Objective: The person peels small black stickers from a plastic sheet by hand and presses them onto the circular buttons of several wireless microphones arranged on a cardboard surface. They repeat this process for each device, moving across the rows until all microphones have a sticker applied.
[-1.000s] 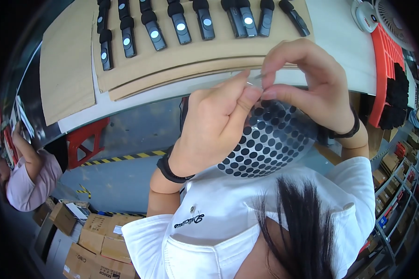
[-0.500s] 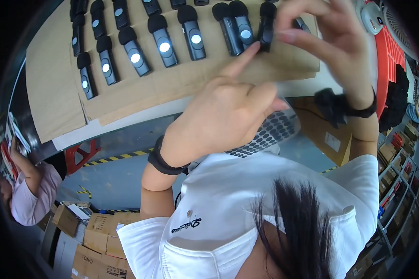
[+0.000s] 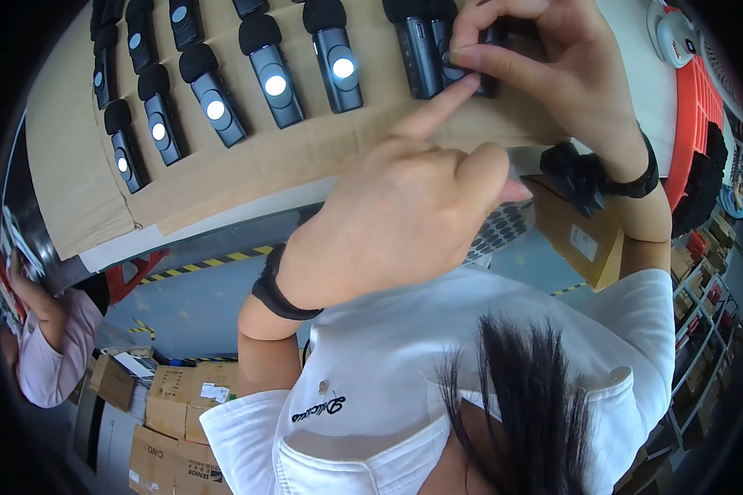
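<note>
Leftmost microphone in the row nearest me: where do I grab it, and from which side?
I'd pinch that microphone across the long sides of its slim dark body, coming from your side with the left hand, the closer one. It lies on the cardboard with its black foam end pointing away, so the body faces you.

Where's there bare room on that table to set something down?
Free: the cardboard left of the leftmost front device, and the white tabletop between the right hand and red crate. Crowded: beneath that hand, where dark devices lie close together.
</note>
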The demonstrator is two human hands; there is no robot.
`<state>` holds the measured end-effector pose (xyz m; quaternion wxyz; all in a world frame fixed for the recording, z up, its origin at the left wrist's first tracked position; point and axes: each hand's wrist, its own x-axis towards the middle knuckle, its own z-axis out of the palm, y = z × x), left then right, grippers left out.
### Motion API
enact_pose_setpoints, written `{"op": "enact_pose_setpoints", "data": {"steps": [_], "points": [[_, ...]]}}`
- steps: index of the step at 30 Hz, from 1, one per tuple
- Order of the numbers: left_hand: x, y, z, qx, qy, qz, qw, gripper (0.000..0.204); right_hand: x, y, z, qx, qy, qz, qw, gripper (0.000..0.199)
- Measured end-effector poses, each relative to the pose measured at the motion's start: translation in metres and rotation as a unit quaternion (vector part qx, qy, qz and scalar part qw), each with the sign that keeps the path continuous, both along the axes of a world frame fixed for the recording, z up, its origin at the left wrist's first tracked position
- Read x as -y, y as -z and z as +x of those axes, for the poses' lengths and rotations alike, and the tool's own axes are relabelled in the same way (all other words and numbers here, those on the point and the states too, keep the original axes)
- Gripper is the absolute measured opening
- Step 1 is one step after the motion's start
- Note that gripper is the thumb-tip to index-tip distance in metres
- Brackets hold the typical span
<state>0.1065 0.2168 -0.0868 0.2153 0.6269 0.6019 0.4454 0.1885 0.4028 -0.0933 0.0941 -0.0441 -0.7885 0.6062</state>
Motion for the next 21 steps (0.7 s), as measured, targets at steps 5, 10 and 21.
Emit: {"op": "enact_pose_setpoints", "data": {"steps": [5,10,21], "points": [[0.0,0.004,0.0,-0.002,0.003,0.004,1.0,0.009,0.012,-0.004,-0.004,-0.015,0.013,0.057,0.998,0.045],[0.003,0.006,-0.002,0.025,0.03,0.028,0.999,0.011,0.015,-0.019,-0.009,-0.059,0.011,0.212,0.975,0.063],[0.024,0.009,-0.013,-0.024,0.002,0.03,0.999,0.016,0.016,-0.027,-0.016,-0.109,-0.135,0.364,0.915,0.05]]}}
